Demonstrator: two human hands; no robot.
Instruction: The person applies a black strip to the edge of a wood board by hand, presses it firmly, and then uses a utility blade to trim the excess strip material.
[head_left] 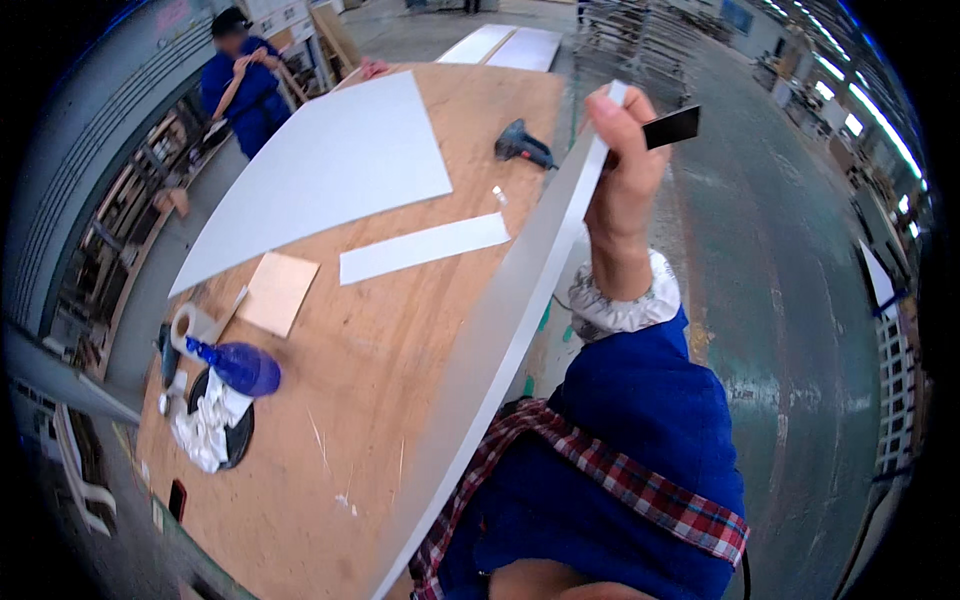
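A long white panel stands tilted on edge in front of me, running from the bottom of the view up to my right hand. The fingers of that hand are closed around the panel's upper end, with the thumb along its edge. Out of the same hand, on its right side, sticks a flat black rectangular piece; its inner end is hidden by the fingers, so I cannot tell its kind. My left hand is out of sight.
On the wooden table lie a large white sheet, a white strip, a heat-gun-like tool, a square wood piece, a blue spray bottle, a tape roll and a white cloth. A co-worker stands beyond.
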